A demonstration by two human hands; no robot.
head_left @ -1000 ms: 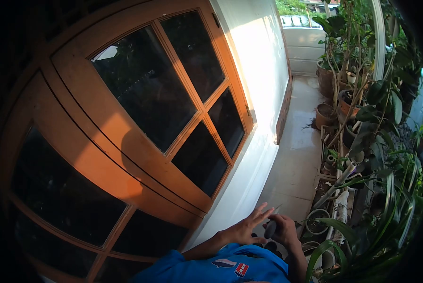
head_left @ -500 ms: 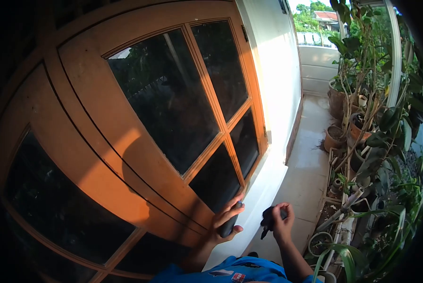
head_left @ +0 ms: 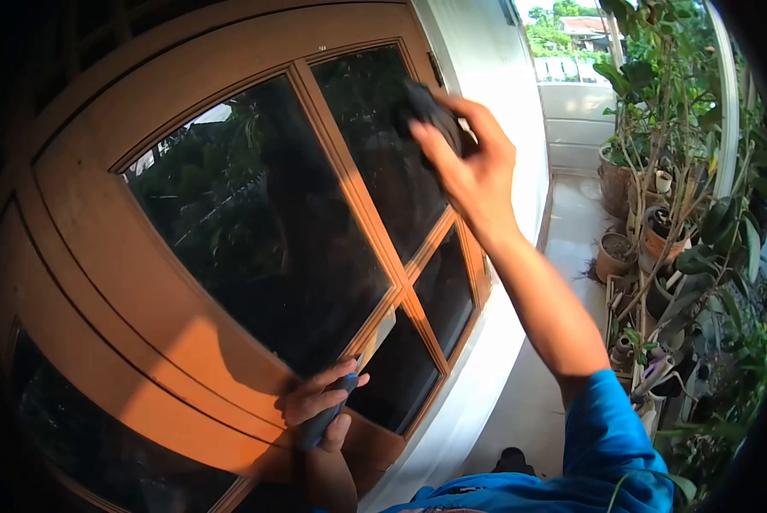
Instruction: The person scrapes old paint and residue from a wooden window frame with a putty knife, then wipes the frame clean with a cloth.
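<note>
My right hand (head_left: 477, 167) is raised to the upper right glass pane (head_left: 362, 103) of the wooden window frame (head_left: 319, 111), its fingers closed around a bunched black cloth (head_left: 430, 107). The cloth overlaps the pane near its right edge in this view. Lower down, my left hand (head_left: 319, 406) is wrapped around the dark handle of a flat-bladed scraper (head_left: 328, 415). A bit of blue shows on the handle, and the pale blade points up over the lower panes. That hand is close to the bottom rail of the large left pane (head_left: 255, 231).
A white wall (head_left: 490, 103) stands right of the frame. Beyond it runs a narrow tiled walkway (head_left: 571, 222). Potted plants (head_left: 614, 256) line the right side, with leaves reaching toward my right arm. A second glazed wooden panel (head_left: 92, 410) is at lower left.
My right hand has swung up from waist height to the upper right pane with the black cloth. My left hand has moved left with the scraper, and the blade now shows.
</note>
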